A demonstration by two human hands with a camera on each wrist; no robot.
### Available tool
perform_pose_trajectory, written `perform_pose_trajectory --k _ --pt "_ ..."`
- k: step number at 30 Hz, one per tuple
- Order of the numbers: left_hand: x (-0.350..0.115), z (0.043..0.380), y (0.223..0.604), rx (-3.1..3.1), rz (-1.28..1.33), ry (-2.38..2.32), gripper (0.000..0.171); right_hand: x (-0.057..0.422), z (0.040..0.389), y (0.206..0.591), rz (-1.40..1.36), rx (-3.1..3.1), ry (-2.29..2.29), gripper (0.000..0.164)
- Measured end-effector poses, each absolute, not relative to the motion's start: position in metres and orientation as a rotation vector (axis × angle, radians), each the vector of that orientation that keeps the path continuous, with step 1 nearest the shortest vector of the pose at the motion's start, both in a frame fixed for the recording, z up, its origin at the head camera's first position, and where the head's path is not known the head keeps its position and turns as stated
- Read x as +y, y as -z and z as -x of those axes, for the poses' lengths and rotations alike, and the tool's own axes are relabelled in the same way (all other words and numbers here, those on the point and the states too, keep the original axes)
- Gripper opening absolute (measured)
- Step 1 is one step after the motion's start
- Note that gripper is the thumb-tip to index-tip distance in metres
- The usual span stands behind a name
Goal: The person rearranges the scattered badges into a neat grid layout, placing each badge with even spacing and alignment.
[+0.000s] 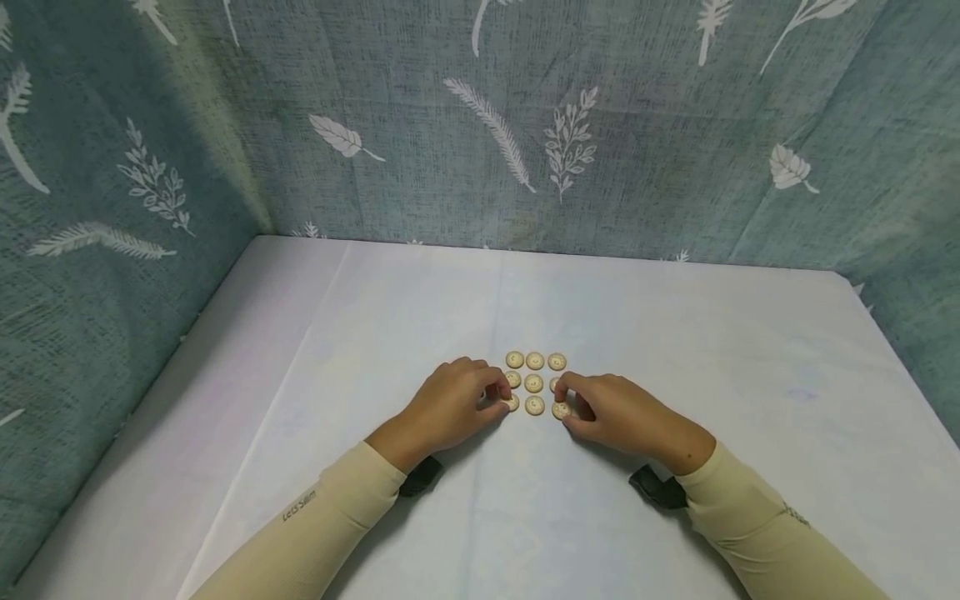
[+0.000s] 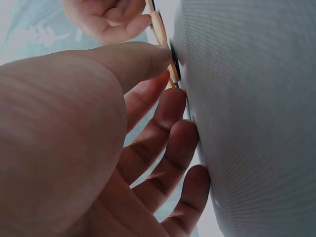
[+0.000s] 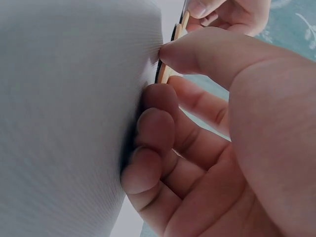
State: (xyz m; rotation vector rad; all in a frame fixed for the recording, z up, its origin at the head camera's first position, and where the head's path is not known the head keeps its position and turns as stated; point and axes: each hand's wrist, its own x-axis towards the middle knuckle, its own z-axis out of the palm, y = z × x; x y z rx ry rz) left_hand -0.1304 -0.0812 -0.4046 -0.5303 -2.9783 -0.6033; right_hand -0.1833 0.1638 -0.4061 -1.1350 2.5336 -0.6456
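Round, pale wooden buttons lie flat on the white table in three rows of three. My left hand [image 1: 456, 406] pinches the front-left button [image 1: 513, 403] between thumb and index finger, its other fingertips resting against the cloth in the left wrist view. At the opposite corner my right hand [image 1: 624, 419] has thumb and index finger on the edges of the front-right button [image 1: 559, 411]. Between the hands sit the front-middle button [image 1: 535, 406] and the centre button [image 1: 533, 383]. Fingers partly cover the middle-right button [image 1: 553, 384]. The back-middle button [image 1: 535, 361] is in full view.
A white cloth covers the table [image 1: 675, 325]. Green leaf-patterned fabric [image 1: 420, 158] hangs behind it and along the left side. Dark wrist cameras sit under both wrists, near the pale sleeves [image 1: 330, 508].
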Motion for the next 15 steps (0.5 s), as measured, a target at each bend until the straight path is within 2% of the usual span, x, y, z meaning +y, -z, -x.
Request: perform_pose_trajectory --k 15 --pt "-0.089 0.128 0.416 -2.96 0.534 0.532 0.009 0.161 0.179 0.403 1.206 2.573 0.632 0.017"
